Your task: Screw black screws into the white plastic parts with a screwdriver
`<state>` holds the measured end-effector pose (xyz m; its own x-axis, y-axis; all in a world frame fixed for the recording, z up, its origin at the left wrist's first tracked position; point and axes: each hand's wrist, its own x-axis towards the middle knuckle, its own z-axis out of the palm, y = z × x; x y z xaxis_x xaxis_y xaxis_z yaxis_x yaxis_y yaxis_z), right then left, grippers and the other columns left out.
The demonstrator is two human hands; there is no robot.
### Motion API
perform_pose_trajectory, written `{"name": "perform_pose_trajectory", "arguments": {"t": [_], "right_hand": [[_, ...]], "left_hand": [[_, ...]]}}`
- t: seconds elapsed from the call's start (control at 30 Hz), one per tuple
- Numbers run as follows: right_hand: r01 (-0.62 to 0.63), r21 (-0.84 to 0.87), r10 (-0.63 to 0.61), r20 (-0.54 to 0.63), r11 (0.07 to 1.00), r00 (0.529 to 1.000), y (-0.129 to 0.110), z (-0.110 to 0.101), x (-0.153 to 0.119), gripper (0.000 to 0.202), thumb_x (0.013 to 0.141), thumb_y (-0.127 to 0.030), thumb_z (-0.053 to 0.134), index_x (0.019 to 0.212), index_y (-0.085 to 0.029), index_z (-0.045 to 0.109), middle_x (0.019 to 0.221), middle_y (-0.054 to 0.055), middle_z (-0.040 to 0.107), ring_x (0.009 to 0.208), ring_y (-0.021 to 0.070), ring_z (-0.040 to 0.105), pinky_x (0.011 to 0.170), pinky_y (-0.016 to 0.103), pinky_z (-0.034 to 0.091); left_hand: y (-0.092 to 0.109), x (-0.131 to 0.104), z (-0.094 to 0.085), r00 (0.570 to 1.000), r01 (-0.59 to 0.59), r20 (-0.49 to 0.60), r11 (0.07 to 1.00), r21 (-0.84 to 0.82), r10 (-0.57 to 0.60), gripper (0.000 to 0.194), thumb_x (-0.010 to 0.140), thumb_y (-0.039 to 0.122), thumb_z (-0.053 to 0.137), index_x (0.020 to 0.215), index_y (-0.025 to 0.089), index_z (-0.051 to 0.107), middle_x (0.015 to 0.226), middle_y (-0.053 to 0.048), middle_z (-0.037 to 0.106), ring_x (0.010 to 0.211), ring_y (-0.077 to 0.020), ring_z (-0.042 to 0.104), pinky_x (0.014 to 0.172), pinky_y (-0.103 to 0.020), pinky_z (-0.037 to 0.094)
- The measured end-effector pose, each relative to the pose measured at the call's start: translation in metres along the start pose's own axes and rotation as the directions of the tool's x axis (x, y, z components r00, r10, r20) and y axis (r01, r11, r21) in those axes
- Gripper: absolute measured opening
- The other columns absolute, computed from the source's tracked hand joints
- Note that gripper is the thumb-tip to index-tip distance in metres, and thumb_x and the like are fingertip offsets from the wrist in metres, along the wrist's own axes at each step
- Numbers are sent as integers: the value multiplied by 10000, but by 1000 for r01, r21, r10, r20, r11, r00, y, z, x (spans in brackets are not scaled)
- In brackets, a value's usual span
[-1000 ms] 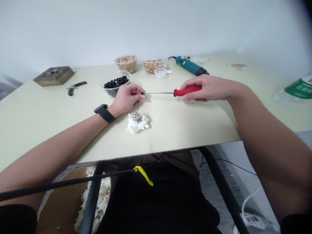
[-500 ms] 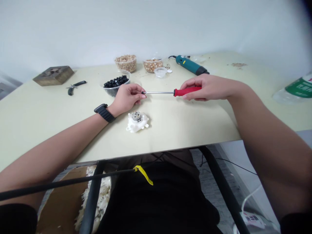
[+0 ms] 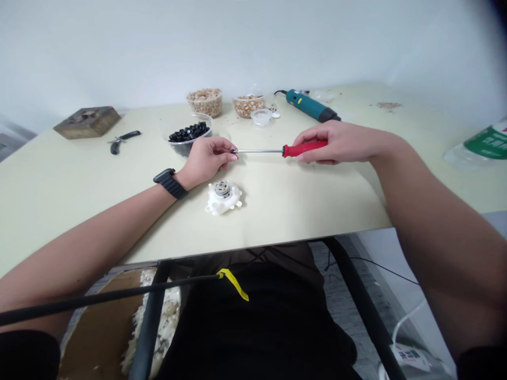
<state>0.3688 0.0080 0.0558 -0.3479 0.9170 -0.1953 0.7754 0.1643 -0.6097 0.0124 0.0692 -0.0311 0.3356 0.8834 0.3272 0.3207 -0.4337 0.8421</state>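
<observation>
My right hand (image 3: 330,142) is closed on the red handle of a screwdriver (image 3: 304,150), whose metal shaft lies level and points left. At the tip, my left hand (image 3: 212,157) pinches a small black part (image 3: 233,151) between thumb and forefinger; the tip meets this part. Just below the left hand, a white plastic housing with a round metal motor (image 3: 223,198) lies on the table. Behind the same hand stands a clear bowl of small black parts (image 3: 189,133).
Two tubs of small tan pieces (image 3: 205,102) (image 3: 249,106) and a small clear cup (image 3: 261,117) stand at the back, near a teal power tool (image 3: 311,105). Cutting pliers (image 3: 123,141) and a block (image 3: 87,122) lie left. A green-labelled bottle (image 3: 481,142) is far right.
</observation>
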Motion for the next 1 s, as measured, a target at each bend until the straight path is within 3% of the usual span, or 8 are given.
{"name": "perform_pose_trajectory", "arguments": {"t": [0.13, 0.23, 0.37, 0.53, 0.67, 0.73, 0.87, 1.0], "right_hand": [[17, -54, -19, -20, 998, 1000, 7, -1, 4, 508, 845, -567, 1081, 1232, -315, 870, 954, 33, 722, 734, 209, 607, 635, 384, 460], [-9, -10, 9, -22, 1000, 1000, 9, -1, 6, 523, 792, -562, 1119, 1152, -324, 824, 912, 23, 702, 695, 211, 609, 592, 384, 456], [1, 55, -2, 9, 998, 1000, 5, 2, 4, 471, 895, -636, 1055, 1130, -281, 853, 852, 36, 713, 666, 195, 595, 601, 389, 452], [36, 20, -35, -17, 999, 999, 0, 6, 2, 482, 1056, -727, 854, 1092, -247, 874, 873, 61, 730, 697, 193, 572, 636, 398, 433], [32, -50, -37, -94, 998, 995, -1, 7, 0, 455, 874, -558, 1051, 1116, -271, 796, 964, 48, 745, 755, 201, 586, 656, 394, 427], [25, -14, -26, -101, 1000, 995, 0, 7, 1, 488, 837, -575, 1073, 1093, -287, 774, 934, 31, 738, 740, 199, 585, 650, 393, 418], [60, -27, -61, -56, 998, 997, 2, 6, 6, 453, 950, -712, 948, 1084, -292, 846, 868, 30, 739, 738, 210, 609, 681, 400, 428], [70, -75, -75, -63, 995, 995, 2, 8, 6, 411, 998, -682, 910, 1032, -278, 839, 909, 43, 756, 775, 215, 611, 718, 404, 439]], "left_hand": [[-2, 0, -1, 999, -22, -23, 999, 37, 23, 50, 878, 166, 911, 921, 180, 890, 711, -24, 781, 587, -128, 635, 564, -240, 510], [-3, 0, -2, 999, -26, -38, 998, 55, 28, 45, 871, 183, 919, 911, 176, 898, 685, -23, 765, 581, -131, 618, 558, -247, 491], [1, -1, -3, 998, -23, -50, 998, 66, 26, 27, 865, 182, 915, 886, 176, 898, 637, -7, 724, 558, -125, 577, 558, -257, 475], [2, -2, -3, 998, -9, -68, 995, 96, 15, 36, 864, 194, 924, 881, 187, 893, 617, -1, 711, 558, -139, 585, 577, -274, 496], [-2, -1, -2, 998, 2, -70, 994, 107, 5, 58, 857, 198, 941, 879, 189, 888, 621, -8, 719, 549, -144, 579, 562, -274, 461], [-3, -1, -2, 997, 7, -77, 994, 113, 1, 48, 861, 183, 932, 872, 182, 886, 622, -12, 719, 551, -145, 579, 564, -278, 456], [0, -1, -2, 996, 2, -87, 993, 117, 8, 36, 848, 182, 915, 854, 170, 881, 609, -13, 714, 549, -143, 573, 560, -281, 457], [2, -2, 0, 995, 16, -98, 994, 111, -5, 34, 821, 171, 906, 830, 167, 874, 580, -9, 698, 527, -131, 561, 538, -266, 442]]}}
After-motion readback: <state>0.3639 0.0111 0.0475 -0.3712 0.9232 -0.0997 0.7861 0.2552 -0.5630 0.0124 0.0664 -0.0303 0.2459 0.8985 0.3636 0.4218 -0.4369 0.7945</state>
